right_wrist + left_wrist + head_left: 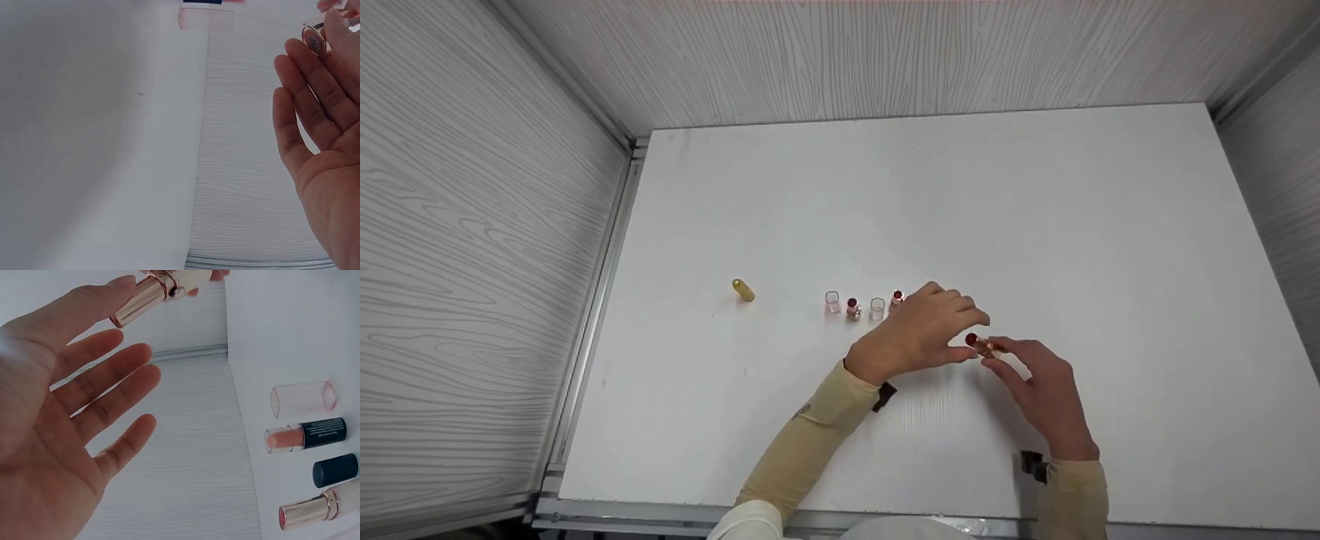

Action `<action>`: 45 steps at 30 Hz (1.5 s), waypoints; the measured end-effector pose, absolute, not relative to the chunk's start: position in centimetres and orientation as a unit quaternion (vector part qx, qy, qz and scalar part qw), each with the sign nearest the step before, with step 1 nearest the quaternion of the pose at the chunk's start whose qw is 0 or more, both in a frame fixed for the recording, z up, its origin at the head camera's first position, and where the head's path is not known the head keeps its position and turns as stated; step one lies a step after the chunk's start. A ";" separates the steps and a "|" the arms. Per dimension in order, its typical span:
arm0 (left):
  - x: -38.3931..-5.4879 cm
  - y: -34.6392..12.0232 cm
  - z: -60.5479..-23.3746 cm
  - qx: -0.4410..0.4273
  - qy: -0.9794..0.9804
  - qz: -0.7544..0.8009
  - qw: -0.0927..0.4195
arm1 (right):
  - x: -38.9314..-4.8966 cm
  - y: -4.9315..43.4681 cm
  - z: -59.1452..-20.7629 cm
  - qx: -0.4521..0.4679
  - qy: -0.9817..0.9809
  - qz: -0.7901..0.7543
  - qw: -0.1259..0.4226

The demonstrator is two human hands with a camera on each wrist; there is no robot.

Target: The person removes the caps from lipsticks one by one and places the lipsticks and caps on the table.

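My right hand [1046, 390] pinches a lipstick [982, 346] by its lower end between thumb and index finger. Its gold tube and pale base show in the left wrist view, and a round label on its bottom shows in the right wrist view. Around the red top end, my left hand [919, 330] is spread, thumb against or very near the gold tube, the other fingers [115, 382] apart and fairly straight. Left of the hands stand a lipstick [853, 309] and another lipstick [898, 298], beside two clear caps, one cap [832, 301] farther left, one cap [877, 308] between them.
A yellow tube-shaped thing [743, 290] stands alone on the white table [720, 420] farther left. The left wrist view also shows a dark-based lipstick [306, 437] with a clear cover and a black cap [336, 470]. Grey wood-patterned walls [840, 60] enclose the table.
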State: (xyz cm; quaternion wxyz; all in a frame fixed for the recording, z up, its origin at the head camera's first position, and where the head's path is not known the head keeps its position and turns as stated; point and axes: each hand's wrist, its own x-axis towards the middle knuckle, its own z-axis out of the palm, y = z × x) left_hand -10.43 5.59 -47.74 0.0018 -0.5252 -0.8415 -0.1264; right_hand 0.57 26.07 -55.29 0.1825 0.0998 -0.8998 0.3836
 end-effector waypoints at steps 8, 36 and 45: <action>-9.9 6.0 -48.0 -0.545 -0.826 -0.140 0.032 | 0.5 26.0 -55.2 0.109 -0.895 0.386 0.197; -14.4 10.6 -49.7 -0.470 -0.879 0.017 0.073 | 0.9 27.0 -55.2 -0.021 -0.910 0.394 0.125; -15.1 11.8 -52.4 -0.458 -0.887 0.036 0.036 | 1.1 27.5 -55.3 -0.025 -0.911 0.397 0.109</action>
